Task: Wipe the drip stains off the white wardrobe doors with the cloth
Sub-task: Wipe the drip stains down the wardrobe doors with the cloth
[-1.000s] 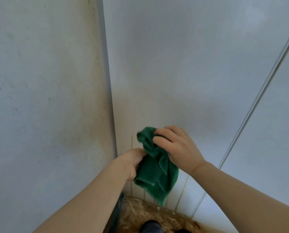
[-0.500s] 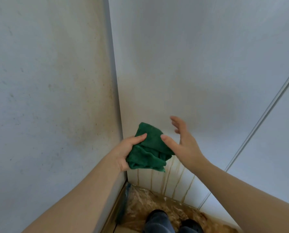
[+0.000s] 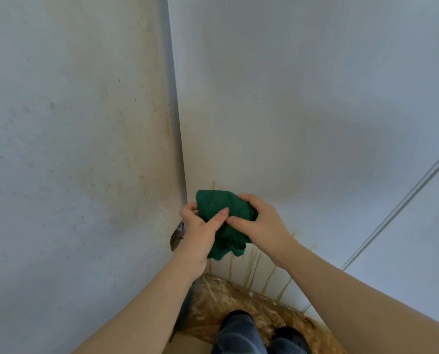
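White surfaces fill the view: a speckled, yellow-smudged wall [image 3: 72, 149] is seen on the left, meeting the wardrobe door [image 3: 302, 123] at a vertical corner edge. Low on that edge a small dark object [image 3: 176, 237] is partly covered by the left wrist and cannot be identified. The left hand [image 3: 198, 233] is held just in front of the corner, its thumb and fingers pinching the green cloth [image 3: 226, 218]. The cloth is bunched between both hands before the lower part of the door; whether it touches the door cannot be told. The right hand [image 3: 262, 226] is curled round the cloth's right side, its thumb pressed into the fabric beside the left thumb. Brown drip stains [image 3: 254, 269] are seen running down the door from below the cloth to the floor [image 3: 213, 297]. Open door surface is left above and to the right of the hands. Further right, a narrow groove [image 3: 397, 215] separates this door from a second door [image 3: 418, 238], cut off by the frame edge. At the bottom, dark shoes [image 3: 288, 333] are seen cropped.
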